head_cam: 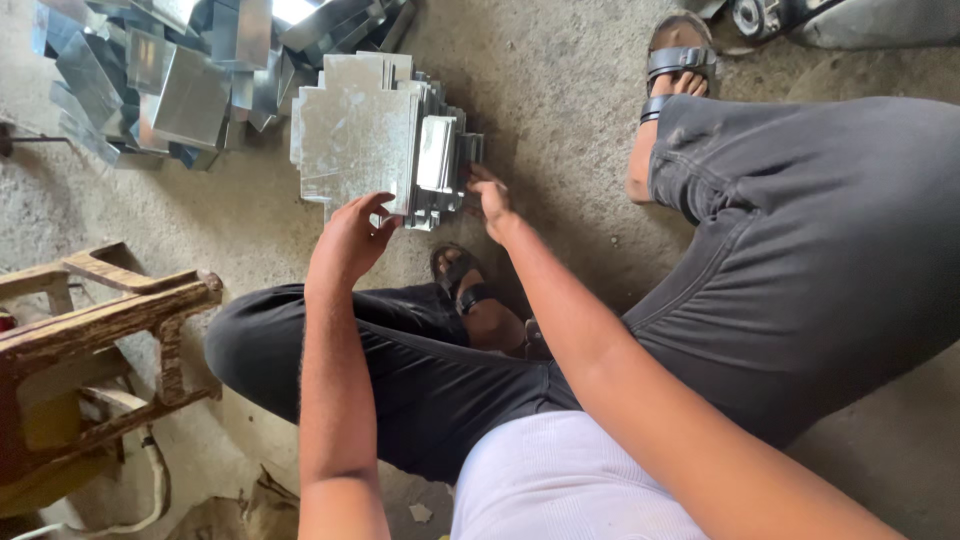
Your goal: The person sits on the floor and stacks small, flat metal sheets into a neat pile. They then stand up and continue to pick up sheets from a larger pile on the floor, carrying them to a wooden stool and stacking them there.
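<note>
Wood comes first on the left: an old stool (100, 330) stands on the dusty floor (560, 90), half cut off at the edge. Above it lies a loose heap of shiny metal boxes (170, 80), also cut off at the top.

Next is the stack of cut metal sheets (370, 135), standing on the floor in front of the person's knees. The left hand (350, 240) pinches the bottom edge of the front sheet. The right hand (490, 200) presses on the side of the stack; its fingers are partly tucked behind the sheets, so I cannot tell how tight they hold.

The sheet edges look thin and sharp, and bare fingers could get cut if a sheet slips. The stack could tip onto the sandal (460, 275) just below it. How many sheets there are is hard to count.
</note>
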